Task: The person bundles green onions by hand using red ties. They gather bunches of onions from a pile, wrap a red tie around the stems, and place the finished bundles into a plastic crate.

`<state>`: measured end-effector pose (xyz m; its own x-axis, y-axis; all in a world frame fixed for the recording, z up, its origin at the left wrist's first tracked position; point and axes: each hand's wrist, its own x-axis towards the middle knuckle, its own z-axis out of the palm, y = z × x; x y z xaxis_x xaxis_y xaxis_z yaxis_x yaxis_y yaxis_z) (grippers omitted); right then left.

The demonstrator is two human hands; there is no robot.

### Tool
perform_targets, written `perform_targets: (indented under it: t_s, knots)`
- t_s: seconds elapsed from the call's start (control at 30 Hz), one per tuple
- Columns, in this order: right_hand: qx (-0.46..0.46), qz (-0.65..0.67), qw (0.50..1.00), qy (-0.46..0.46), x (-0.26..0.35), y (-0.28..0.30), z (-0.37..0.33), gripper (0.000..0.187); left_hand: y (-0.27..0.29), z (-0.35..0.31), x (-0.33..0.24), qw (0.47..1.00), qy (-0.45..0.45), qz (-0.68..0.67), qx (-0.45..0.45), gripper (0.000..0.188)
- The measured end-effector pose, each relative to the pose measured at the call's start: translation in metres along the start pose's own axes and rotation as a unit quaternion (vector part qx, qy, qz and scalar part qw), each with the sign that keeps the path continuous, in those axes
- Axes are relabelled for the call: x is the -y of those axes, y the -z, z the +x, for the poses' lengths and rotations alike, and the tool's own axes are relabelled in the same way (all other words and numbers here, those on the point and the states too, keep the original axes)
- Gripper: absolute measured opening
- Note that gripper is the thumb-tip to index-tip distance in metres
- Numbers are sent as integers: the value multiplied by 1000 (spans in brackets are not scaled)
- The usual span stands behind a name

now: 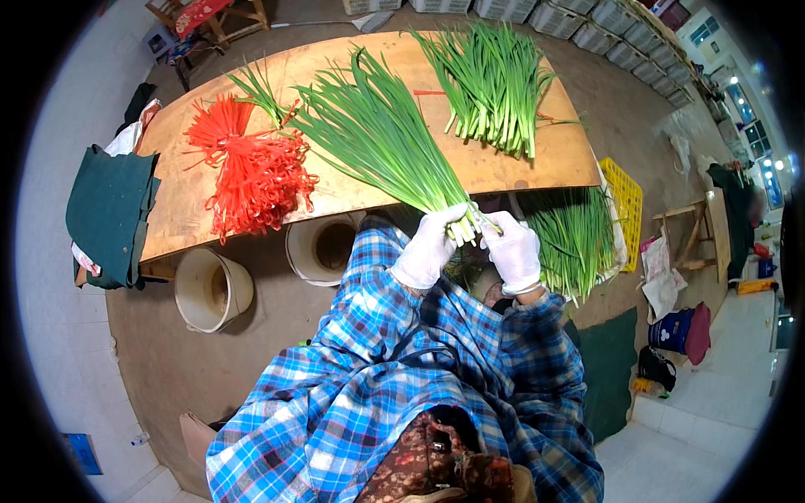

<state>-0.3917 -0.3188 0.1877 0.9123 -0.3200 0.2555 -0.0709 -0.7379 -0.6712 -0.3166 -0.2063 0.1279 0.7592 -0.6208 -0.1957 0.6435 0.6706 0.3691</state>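
My white-gloved left hand [426,250] is closed round the pale stem ends of a bunch of garlic chives [381,138]. Its long green leaves fan out over the table toward the far left. Close beside it, my gloved right hand [513,253] pinches a thin stalk [493,225] at the edge of the stem ends. Another heap of chives [495,88] lies at the table's far right. Under the right end of the table, more loose chives [570,239] lie next to my right hand. To the left of the bunch is a pile of red ties [256,168].
The wooden table [180,184] has its curved near edge just beyond my hands. Two pale buckets [214,289] stand below it at the left. A dark green cloth [109,214] hangs over its left end. At the right are a yellow crate [625,214] and a wooden stool [713,226].
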Motion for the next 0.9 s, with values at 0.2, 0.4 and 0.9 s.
perform_targets:
  t_s: [0.2, 0.4, 0.9]
  knots:
    - [-58, 118, 985, -114, -5, 9, 1, 13, 1, -3, -2, 1000, -2, -5, 8, 32]
    - [-27, -260, 964, 44, -107, -32, -32, 19, -2, -6, -4, 999, -3, -37, 30, 31]
    - [217, 373, 878, -207, -26, -14, 26, 40, 4, -26, -15, 997, 25, -45, 62, 27]
